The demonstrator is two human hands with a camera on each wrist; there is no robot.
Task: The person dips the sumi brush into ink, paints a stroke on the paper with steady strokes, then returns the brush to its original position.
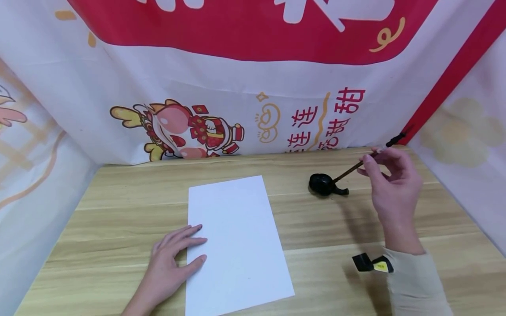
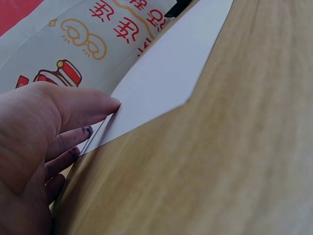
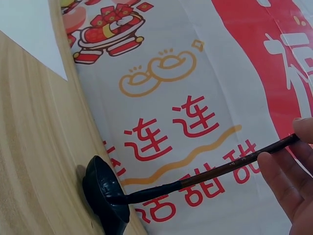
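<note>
My right hand [image 1: 397,182] pinches the brown shaft of a writing brush [image 1: 349,170] between thumb and fingers. The brush slants down to the left, its tip inside a small black ink dish [image 1: 321,184] with a short spout-like handle. In the right wrist view dark ink shines in the dish [image 3: 105,191] around the brush's [image 3: 210,175] tip. A white sheet of paper [image 1: 237,245] lies on the table to the left. Along its left edge rests my left hand [image 1: 170,259], fingers spread and fingertips on the paper. Dark stains mark some fingertips [image 2: 88,131] in the left wrist view.
The wooden table [image 1: 118,210] carries the paper and dish. A white and red printed cloth [image 1: 253,74] hangs behind it, with further cloth walls at left and right. A black strap device with a yellow label [image 1: 380,266] sits at my right sleeve [image 1: 415,281].
</note>
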